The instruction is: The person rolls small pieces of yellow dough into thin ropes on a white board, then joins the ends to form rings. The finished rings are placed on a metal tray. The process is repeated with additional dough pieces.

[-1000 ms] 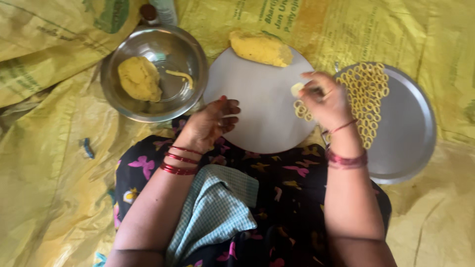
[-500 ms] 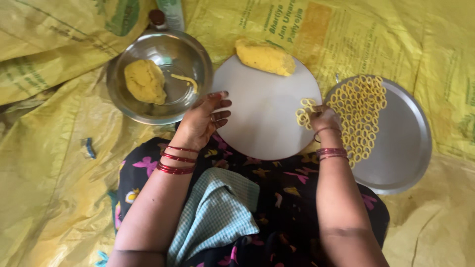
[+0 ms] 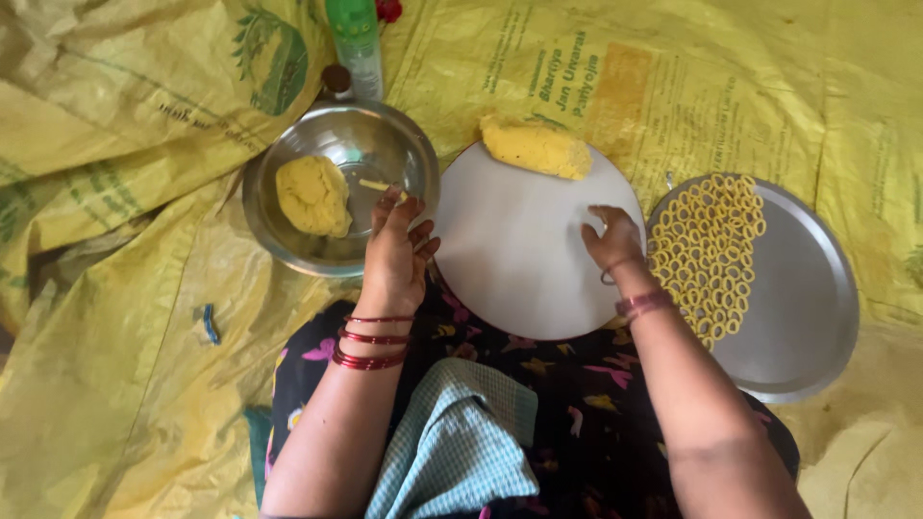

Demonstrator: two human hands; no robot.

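— What are the hands doing over there?

— The left hand (image 3: 399,252) reaches over the near rim of the steel bowl (image 3: 288,240), fingers loosely spread and bent down towards a thin strip of yellow dough (image 3: 375,185) lying in the bowl. The fingertips are right at the strip; I cannot tell whether they have pinched it. Red bangles (image 3: 370,344) sit on that wrist.

— And what else is in the bowl?

— A lump of yellow dough (image 3: 312,195), on the left side of the bowl, just beside the hand but apart from it.

— The other hand?

— The right hand (image 3: 612,236) rests on the right edge of the round white board (image 3: 519,269), fingers curled in a little, nothing that I can see held in them. It lies between the board and the steel plate (image 3: 808,317) to the right.

— What is on that plate?

— Many small dough rings (image 3: 707,245), laid close together on its left part, near the right wrist. The rest of the plate is bare metal.

— Anything on the board itself?

— A long piece of dough (image 3: 536,147) at its far edge, well apart from both hands.

— And around all that?

— Yellow printed sacking (image 3: 115,144) spread on the floor, a green bottle (image 3: 356,43) standing beyond the bowl, and a checked cloth (image 3: 452,442) on the person's lap.
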